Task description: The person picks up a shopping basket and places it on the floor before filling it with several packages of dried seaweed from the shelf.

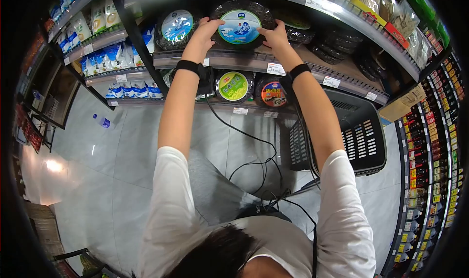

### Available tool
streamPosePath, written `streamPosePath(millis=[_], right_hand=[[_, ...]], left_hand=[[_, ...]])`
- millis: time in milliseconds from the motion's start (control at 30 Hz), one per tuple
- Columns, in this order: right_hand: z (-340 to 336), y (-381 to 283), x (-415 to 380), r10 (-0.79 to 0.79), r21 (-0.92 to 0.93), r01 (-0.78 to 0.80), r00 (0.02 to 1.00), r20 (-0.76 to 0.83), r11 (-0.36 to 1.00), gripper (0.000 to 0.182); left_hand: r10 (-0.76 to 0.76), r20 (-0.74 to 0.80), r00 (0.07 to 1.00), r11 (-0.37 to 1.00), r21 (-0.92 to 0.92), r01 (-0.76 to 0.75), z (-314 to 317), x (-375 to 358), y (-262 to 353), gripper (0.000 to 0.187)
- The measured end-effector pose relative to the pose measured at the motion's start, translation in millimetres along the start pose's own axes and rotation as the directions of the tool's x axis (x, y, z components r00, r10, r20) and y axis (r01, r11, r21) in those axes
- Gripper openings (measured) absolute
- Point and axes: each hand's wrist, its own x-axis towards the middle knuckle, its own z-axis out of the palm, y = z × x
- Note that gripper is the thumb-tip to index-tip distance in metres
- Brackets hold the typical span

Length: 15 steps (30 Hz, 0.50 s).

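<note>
A round, dark package in clear wrap with a blue and white label (pixel 240 27) lies on the upper shelf, between my two hands. My left hand (pixel 206 32) is at its left side, fingers bent against the label's edge. On its right side my right hand (pixel 276 35) grips the edge with thumb and fingers. A similar package with a light blue label (pixel 177 26) sits just left of my left hand. To the right of my right hand are more dark wrapped packages (pixel 334 43). Each wrist has a black strap.
Below, the lower shelf holds packages with a green label (pixel 232 86) and a red label (pixel 273 93). A black basket (pixel 364 134) stands on the floor at the right. Black cables (pixel 244 133) hang below my arms. A bottle (pixel 101 121) lies on the floor at left.
</note>
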Motion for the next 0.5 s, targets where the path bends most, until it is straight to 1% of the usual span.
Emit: streamPosePath(millis=[67, 100, 200, 233, 333, 367, 467, 500], right_hand=[[-8.7, -9.3, -13.5, -0.015, 0.067, 0.015, 1.0, 0.006, 0.998, 0.077], [-16.4, -32.0, -36.3, 0.025, 0.14, -0.031, 0.999, 0.046, 0.99, 0.073], [-31.5, -29.5, -50.9, -0.094, 0.159, 0.093, 0.996, -0.003, 0.983, 0.072], [-41.0, -40.2, -67.2, -0.085, 0.181, 0.084, 0.996, 0.001, 0.98, 0.068], [-72.2, -36.2, -87.7, -0.147, 0.294, 0.125, 0.988, 0.052, 0.948, 0.062], [-81.9, -37.4, -98.4, -0.155, 0.352, 0.12, 0.985, 0.072, 0.928, 0.055], [-111.0, -43.9, -133.0, -0.026, 0.392, -0.017, 0.994, 0.104, 0.92, 0.053], [-119.2, -51.1, -148.6, -0.027, 0.406, -0.023, 0.993, 0.116, 0.913, 0.052]], left_hand=[[0.08, 0.017, 0.997, 0.996, 0.034, -0.081, 2.1, -20.0, 5.2, 0.087], [0.12, 0.027, 0.992, 0.991, 0.051, -0.121, 4.3, -24.9, 5.1, 0.086], [0.247, 0.063, 0.967, 0.95, 0.179, -0.255, 1.9, -9.4, -15.1, 0.08], [0.309, -0.001, 0.951, 0.895, 0.34, -0.29, 6.0, -21.7, -15.7, 0.074], [0.317, 0.063, 0.946, 0.887, 0.334, -0.319, 9.5, -64.0, -10.7, 0.071], [0.379, 0.052, 0.924, 0.849, 0.378, -0.369, 13.0, -78.8, -11.8, 0.065], [0.505, 0.096, 0.858, 0.715, 0.51, -0.478, 26.2, -126.3, -3.5, 0.063], [0.531, 0.127, 0.838, 0.709, 0.475, -0.521, 30.1, -136.8, -4.7, 0.058]])
